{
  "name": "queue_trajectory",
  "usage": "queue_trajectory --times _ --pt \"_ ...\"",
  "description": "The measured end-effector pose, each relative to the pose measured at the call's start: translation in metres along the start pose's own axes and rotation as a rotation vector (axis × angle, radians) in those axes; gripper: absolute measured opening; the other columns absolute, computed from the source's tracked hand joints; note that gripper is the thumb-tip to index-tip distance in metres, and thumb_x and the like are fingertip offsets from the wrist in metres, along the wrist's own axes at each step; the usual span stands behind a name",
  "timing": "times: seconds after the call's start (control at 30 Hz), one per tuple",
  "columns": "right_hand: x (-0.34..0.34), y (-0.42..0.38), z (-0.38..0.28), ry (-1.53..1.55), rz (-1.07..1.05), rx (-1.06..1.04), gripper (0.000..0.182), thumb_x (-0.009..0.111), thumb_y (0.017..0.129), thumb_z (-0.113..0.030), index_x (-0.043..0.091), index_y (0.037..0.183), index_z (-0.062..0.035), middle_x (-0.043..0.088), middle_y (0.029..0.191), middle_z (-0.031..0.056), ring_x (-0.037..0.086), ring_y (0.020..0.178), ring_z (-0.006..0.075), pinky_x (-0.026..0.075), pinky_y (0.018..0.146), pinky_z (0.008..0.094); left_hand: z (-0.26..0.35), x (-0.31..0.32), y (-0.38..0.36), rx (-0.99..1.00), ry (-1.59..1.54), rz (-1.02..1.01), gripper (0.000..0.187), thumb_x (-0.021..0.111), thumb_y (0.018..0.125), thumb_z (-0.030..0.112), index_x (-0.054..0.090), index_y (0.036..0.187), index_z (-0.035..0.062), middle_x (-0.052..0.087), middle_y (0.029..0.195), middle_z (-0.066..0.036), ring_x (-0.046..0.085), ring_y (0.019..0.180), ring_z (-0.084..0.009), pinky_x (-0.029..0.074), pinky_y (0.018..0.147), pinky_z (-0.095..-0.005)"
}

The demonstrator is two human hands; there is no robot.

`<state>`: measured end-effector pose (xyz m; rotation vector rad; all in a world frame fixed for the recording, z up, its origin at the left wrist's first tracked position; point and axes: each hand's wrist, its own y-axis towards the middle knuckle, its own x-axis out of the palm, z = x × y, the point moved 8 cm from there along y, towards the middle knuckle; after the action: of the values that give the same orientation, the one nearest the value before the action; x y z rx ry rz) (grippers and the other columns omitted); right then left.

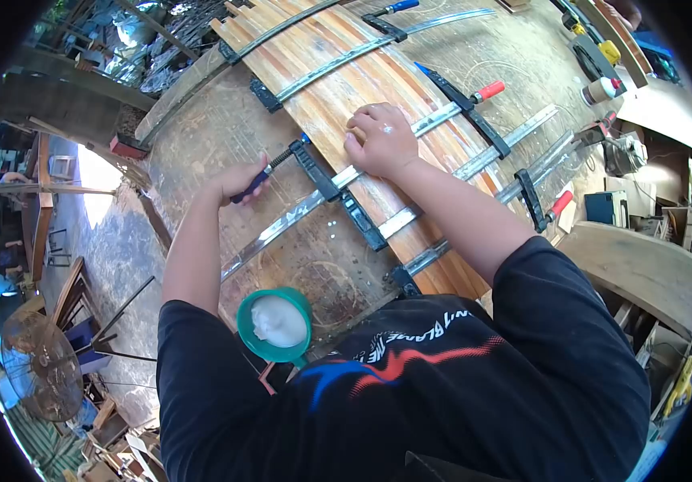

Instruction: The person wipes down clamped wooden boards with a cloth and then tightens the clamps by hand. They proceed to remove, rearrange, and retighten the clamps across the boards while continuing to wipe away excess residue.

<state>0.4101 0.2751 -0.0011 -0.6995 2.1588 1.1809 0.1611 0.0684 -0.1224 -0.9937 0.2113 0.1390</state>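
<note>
My left hand (245,181) is wrapped round the dark blue handle (251,188) of a bar clamp, whose threaded screw runs to a black jaw (314,170) at the near-left edge of a striped wooden panel (322,108). Curled fingers of my right hand (381,138) rest on top of the panel, beside that clamp's metal bar; anything under them is hidden. Several metal bar clamps lie across the panel, one with a red handle (492,90) on the far side.
The panel lies on a worn wooden table (201,153). Near my body stands a green cup (306,304) of white paste. A bottle (601,91) and a yellow tool (608,53) are at the upper right. A fan (40,365) stands at the lower left.
</note>
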Motion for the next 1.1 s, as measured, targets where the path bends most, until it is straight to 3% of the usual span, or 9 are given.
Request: queue_trajectory --times 0.03,0.07,0.27,0.37,0.47,0.67,0.77,0.93,1.1 --pt "-0.001 -0.001 -0.003 -0.004 0.011 -0.012 0.012 0.071 0.080 -0.022 0.075 0.087 -0.0126 0.072 0.100 0.0082 0.067 0.102 0.0301 0.052 0.094 0.0434 0.004 0.001 -0.008 0.033 -0.058 0.023 0.072 0.041 0.103 0.073 0.071 0.099 0.0070 0.066 0.075 -0.005 0.066 0.060 -0.0174 0.052 0.058 -0.0349" --pt "-0.001 -0.002 -0.003 -0.003 0.015 -0.010 0.012 0.071 0.080 -0.022 0.075 0.087 -0.0127 0.072 0.100 0.0076 0.067 0.102 0.0294 0.052 0.094 0.0429 0.009 -0.017 -0.012 0.086 0.210 0.297 0.067 0.051 0.101 0.070 0.070 0.105 0.0065 0.067 0.074 -0.007 0.067 0.062 -0.0237 0.054 0.062 -0.0384" --pt "-0.002 0.001 -0.001 0.005 0.016 -0.015 0.011 0.072 0.080 -0.021 0.075 0.087 -0.0129 0.072 0.100 0.0066 0.067 0.102 0.0283 0.053 0.094 0.0420 0.050 0.030 -0.110 0.456 0.852 0.875 0.039 0.083 0.089 0.029 0.068 0.114 0.0038 0.073 0.097 -0.017 0.072 0.088 -0.0277 0.055 0.080 -0.0428" --pt "0.001 -0.003 -0.002 -0.004 0.012 -0.025 0.011 0.072 0.080 -0.022 0.075 0.087 -0.0129 0.072 0.099 0.0065 0.067 0.101 0.0278 0.053 0.094 0.0417 0.030 0.020 -0.094 0.463 0.730 0.836 0.040 0.085 0.085 0.018 0.068 0.118 0.0042 0.074 0.105 -0.014 0.072 0.095 -0.0258 0.056 0.083 -0.0405" --pt "0.000 0.000 -0.003 -0.009 0.003 -0.025 0.011 0.072 0.080 -0.022 0.075 0.086 -0.0130 0.072 0.098 0.0066 0.067 0.101 0.0276 0.053 0.094 0.0417 0.008 -0.004 -0.069 0.595 0.461 0.608 0.040 0.084 0.087 0.016 0.068 0.122 0.0060 0.075 0.102 -0.011 0.072 0.089 -0.0221 0.056 0.080 -0.0377" --pt "0.003 0.000 -0.002 -0.022 0.005 -0.049 0.011 0.072 0.080 -0.022 0.075 0.086 -0.0130 0.073 0.097 0.0066 0.067 0.099 0.0275 0.053 0.092 0.0419 -0.048 -0.012 -0.021 0.306 -0.451 0.046 0.034 0.064 0.105 0.036 0.065 0.123 0.0079 0.075 0.098 -0.006 0.063 0.074 -0.0107 0.052 0.068 -0.0289" --pt "0.003 -0.002 -0.003 -0.015 0.011 -0.051 0.011 0.072 0.079 -0.022 0.075 0.086 -0.0130 0.072 0.097 0.0066 0.068 0.098 0.0277 0.054 0.091 0.0421 -0.059 -0.002 -0.022 0.139 -0.654 0.011 0.036 0.055 0.109 0.042 0.059 0.127 0.0104 0.072 0.093 -0.004 0.060 0.070 -0.0085 0.049 0.064 -0.0245" --pt "0.002 -0.001 -0.002 -0.004 0.019 -0.047 0.011 0.072 0.080 -0.021 0.075 0.086 -0.0127 0.073 0.097 0.0064 0.068 0.098 0.0279 0.054 0.091 0.0421 -0.053 -0.006 -0.047 0.261 -0.483 0.271 0.037 0.054 0.109 0.044 0.055 0.126 0.0107 0.067 0.086 -0.003 0.060 0.064 -0.0122 0.052 0.062 -0.0270" --pt "0.002 -0.001 -0.001 -0.002 0.012 -0.029 0.012 0.072 0.080 -0.022 0.075 0.086 -0.0120 0.073 0.097 0.0065 0.068 0.099 0.0279 0.054 0.092 0.0420 -0.081 -0.009 -0.036 0.126 -0.588 0.159 0.035 0.057 0.109 0.042 0.058 0.123 0.0097 0.068 0.093 -0.004 0.065 0.074 -0.0146 0.055 0.065 -0.0318"
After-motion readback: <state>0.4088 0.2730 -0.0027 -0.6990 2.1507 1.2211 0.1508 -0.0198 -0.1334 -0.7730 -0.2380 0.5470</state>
